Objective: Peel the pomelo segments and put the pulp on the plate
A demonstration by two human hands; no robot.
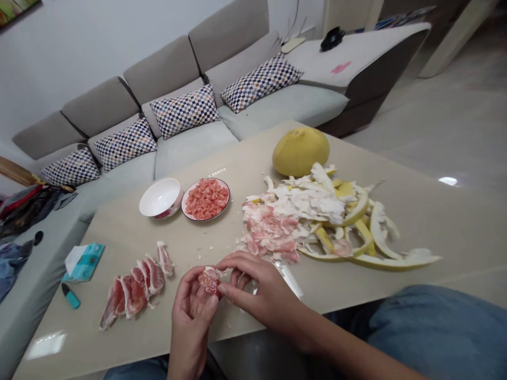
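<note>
Gripping a small, red, white-skinned pomelo piece (209,281) with left fingers (208,310) and right fingers (236,295), by glossy beige desk's (127,233) near edge.

So it's just the one head cam, looking forward and down over the tabletop (130,237) from the wearer's side. Left hand (192,316) and right hand (269,287) are pretty close up, low and near the middle, with a knee (439,327) poking in bottom right. Past the tabletop it faces the sofa (198,145), farther off, then the wall (99,31). View's kinda tilted, so the sofa climbs toward the right, and it's fairly wide
</note>
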